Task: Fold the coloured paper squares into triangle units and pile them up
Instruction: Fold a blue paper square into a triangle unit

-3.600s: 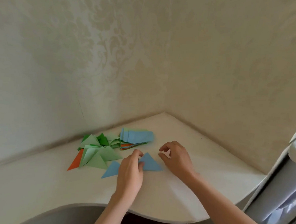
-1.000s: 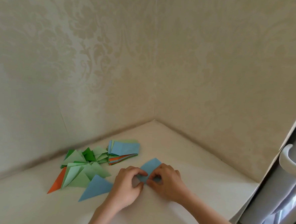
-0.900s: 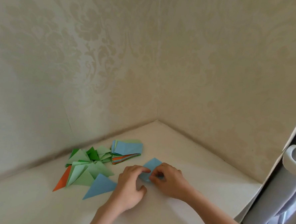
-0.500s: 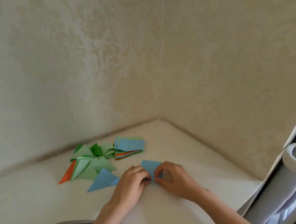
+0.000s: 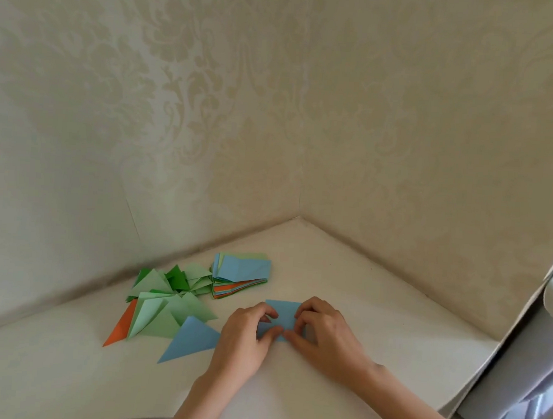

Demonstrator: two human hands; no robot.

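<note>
Corner desk (image 5: 375, 315), cream top, patterned wallpaper behind.

Done so far: a loose pile of folded triangle units (image 5: 166, 303) lies left of centre, mostly light green, a few dark green, one orange at the left edge. One blue triangle unit (image 5: 192, 340) lies at the pile's near edge, just beside the left hand.

In hand: a blue paper square (image 5: 280, 316) flat on the desk, between both hands. Left hand (image 5: 244, 335) has fingers curled, tips pinching the sheet's left edge. Right hand (image 5: 322, 335) likewise curled, thumb and forefinger nipping the right edge. Fold looks just begun; sheet reads as a rectangle, not yet a triangle.

Left to do: a stack of unfolded squares (image 5: 240, 272), blue on top, orange and green beneath, sits behind the hands, untouched. Judging by its thickness, many remain.
</note>
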